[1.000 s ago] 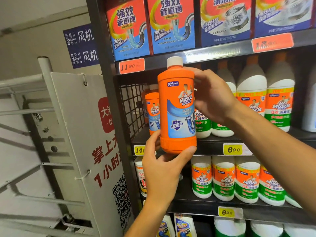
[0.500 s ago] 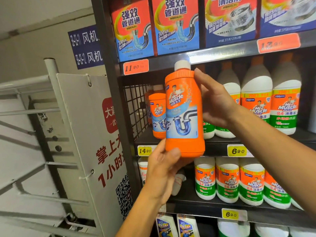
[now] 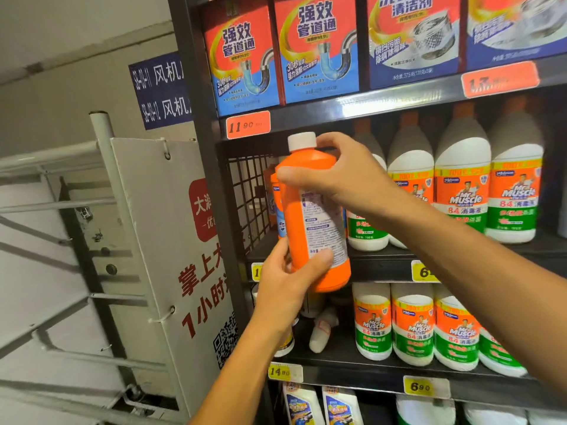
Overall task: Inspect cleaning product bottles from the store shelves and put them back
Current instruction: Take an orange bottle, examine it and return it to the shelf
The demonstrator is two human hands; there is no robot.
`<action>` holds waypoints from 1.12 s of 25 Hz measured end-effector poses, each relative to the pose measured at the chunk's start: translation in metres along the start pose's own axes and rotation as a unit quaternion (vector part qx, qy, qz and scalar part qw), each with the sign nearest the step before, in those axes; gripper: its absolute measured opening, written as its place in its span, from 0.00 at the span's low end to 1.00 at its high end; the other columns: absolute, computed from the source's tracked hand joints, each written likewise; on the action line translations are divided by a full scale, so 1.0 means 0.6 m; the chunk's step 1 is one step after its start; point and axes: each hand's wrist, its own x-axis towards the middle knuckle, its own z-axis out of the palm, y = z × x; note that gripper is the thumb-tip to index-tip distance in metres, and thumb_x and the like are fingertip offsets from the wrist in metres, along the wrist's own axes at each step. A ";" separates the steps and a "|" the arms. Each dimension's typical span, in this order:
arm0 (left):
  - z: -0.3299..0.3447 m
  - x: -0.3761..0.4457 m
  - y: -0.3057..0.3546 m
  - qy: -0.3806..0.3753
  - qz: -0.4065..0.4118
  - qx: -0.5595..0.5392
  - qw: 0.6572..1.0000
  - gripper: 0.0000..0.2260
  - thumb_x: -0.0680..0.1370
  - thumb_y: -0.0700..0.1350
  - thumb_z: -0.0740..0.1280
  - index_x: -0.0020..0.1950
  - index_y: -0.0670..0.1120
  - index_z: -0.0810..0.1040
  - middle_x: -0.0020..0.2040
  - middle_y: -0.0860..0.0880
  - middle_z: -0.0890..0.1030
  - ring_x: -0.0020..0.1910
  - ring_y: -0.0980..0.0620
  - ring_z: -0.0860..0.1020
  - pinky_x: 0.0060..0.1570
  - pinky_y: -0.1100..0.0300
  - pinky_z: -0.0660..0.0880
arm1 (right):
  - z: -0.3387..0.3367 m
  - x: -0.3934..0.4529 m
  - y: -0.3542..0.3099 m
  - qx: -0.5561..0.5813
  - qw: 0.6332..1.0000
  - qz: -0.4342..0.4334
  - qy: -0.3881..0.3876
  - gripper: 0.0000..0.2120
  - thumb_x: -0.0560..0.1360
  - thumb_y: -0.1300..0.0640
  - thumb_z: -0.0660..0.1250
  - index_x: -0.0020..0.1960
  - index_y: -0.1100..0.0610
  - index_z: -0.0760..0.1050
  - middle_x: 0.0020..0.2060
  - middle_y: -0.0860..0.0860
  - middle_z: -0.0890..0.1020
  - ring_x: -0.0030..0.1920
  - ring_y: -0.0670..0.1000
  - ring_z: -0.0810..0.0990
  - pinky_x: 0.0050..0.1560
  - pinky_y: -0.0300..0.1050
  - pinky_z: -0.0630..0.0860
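Head view, looking at dark store shelving. Orange bottle with white cap held in the air in front of the middle shelf, tilted slightly, cap up and leaning left, its white back label of fine print facing the camera. Right hand reaches in from the lower right, forearm stretched diagonally across the frame; its fingers curl over the bottle's shoulder just below the cap, thumb laid across the front. Left hand comes up from below, wrist bent back, thumb and fingers clasping the bottle's lower part near its base. Both hands are grasping the bottle. Behind it, another orange bottle stands on the shelf beside a wire mesh side panel. White Mr Muscle bottles line the same shelf to the right. Boxed drain cleaners sit on the shelf above. Yellow and orange price tags are on the shelf edges.
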 end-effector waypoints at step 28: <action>-0.067 0.006 -0.015 -0.019 -0.031 -0.007 0.999 0.39 0.59 0.59 0.81 0.67 0.50 0.73 0.60 0.47 0.83 0.57 0.48 0.82 0.49 0.57 0.80 | 0.037 0.016 0.029 0.135 0.982 0.039 -0.129 0.31 0.65 0.38 0.73 0.63 0.46 0.67 0.51 0.40 0.78 0.47 0.41 0.84 0.36 0.32 0.78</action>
